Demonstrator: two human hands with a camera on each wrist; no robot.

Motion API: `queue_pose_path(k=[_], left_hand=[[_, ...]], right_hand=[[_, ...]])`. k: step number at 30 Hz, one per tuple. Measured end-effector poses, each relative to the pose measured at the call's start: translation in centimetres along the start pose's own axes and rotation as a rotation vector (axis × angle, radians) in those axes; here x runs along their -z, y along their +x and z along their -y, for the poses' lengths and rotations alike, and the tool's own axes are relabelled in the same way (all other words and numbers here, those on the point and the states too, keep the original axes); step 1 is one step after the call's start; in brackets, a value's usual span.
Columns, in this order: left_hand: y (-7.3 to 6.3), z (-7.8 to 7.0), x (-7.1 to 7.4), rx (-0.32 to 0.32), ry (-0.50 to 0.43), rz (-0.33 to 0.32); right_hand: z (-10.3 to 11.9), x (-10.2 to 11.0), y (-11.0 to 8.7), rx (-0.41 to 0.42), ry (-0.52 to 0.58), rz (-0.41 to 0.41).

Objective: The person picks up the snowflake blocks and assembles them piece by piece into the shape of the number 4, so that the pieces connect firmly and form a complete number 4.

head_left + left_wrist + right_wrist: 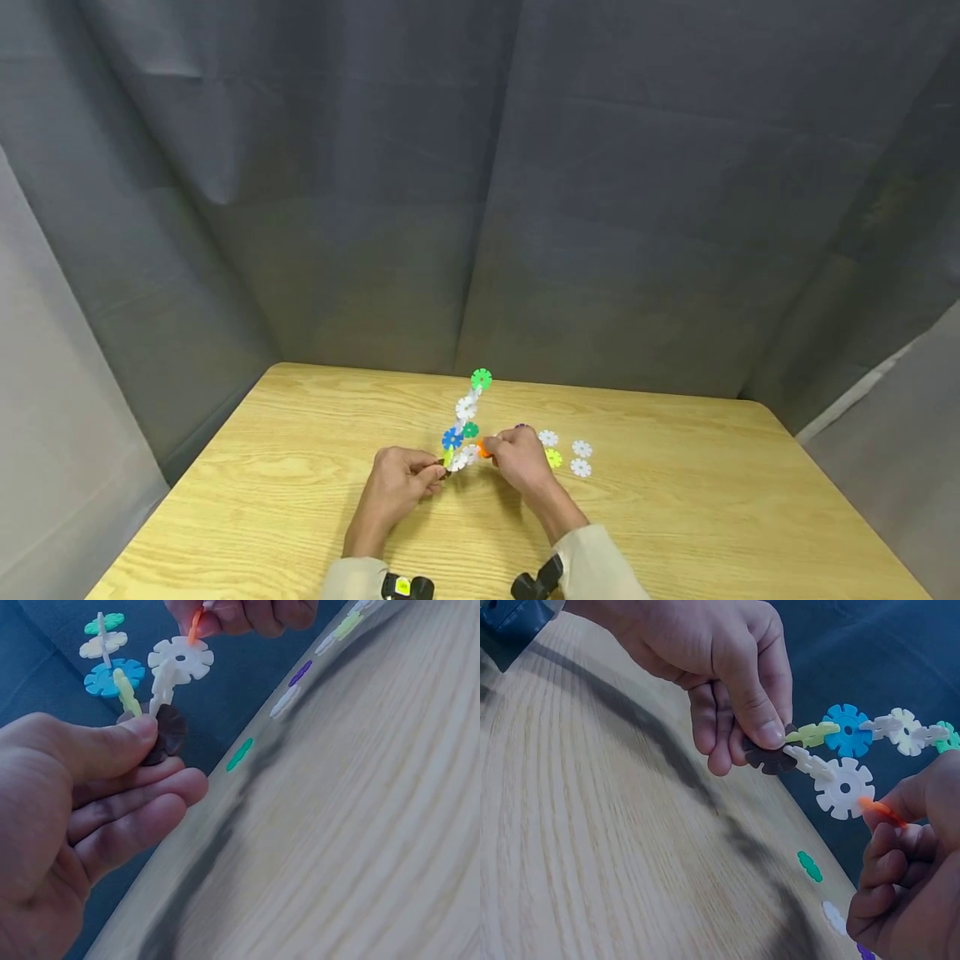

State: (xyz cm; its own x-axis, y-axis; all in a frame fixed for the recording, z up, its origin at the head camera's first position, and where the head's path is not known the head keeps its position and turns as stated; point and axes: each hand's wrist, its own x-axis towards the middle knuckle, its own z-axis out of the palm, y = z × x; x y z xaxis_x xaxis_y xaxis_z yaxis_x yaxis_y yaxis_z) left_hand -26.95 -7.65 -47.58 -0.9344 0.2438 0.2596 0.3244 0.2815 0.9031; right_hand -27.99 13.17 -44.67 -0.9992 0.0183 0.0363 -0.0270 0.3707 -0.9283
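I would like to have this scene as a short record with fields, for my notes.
Left hand: pinches dark disc
Right hand: pinches orange disc
Contact: orange disc meets edge of white disc; full slotting unclear
Other branch: yellow disc, then blue disc, ending at bright green disc
Loose on table: several discs, including dark green disc and purple disc
Background: dark curtain

The set-back head view looks forward and down over the surface (712,517) to its far corners; close, tilted wrist views share the joined discs (846,774) and, seemingly, the far edge.
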Motion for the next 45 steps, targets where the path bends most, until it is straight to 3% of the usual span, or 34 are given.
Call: queue_pose_path(k=[11, 18, 23, 36, 45], left_hand=[[0.0, 0.0, 0.1, -0.001, -0.014, 0.001], [-0.1, 0.2, 0.4, 0.027, 0.018, -0.001], [-0.2, 0.3, 0.7, 0.011, 0.077, 0.002], [0.2, -0.2, 0.2, -0.006, 0.037, -0.005], [0.4, -0.5, -0.3, 0.017, 0.017, 0.011]], right_hand=[[0.9, 0.0, 0.1, -0.005, -0.007, 0.013], [0.8, 0.3, 0.1, -0.004, -0.008, 0.043], [1.0, 0.5, 0.1, 0.023, -0.029, 0.023], [1.0, 0.5, 0.0, 0.055, -0.079, 0.063], [0.9, -0.2, 0.0, 0.072, -0.072, 0.105]])
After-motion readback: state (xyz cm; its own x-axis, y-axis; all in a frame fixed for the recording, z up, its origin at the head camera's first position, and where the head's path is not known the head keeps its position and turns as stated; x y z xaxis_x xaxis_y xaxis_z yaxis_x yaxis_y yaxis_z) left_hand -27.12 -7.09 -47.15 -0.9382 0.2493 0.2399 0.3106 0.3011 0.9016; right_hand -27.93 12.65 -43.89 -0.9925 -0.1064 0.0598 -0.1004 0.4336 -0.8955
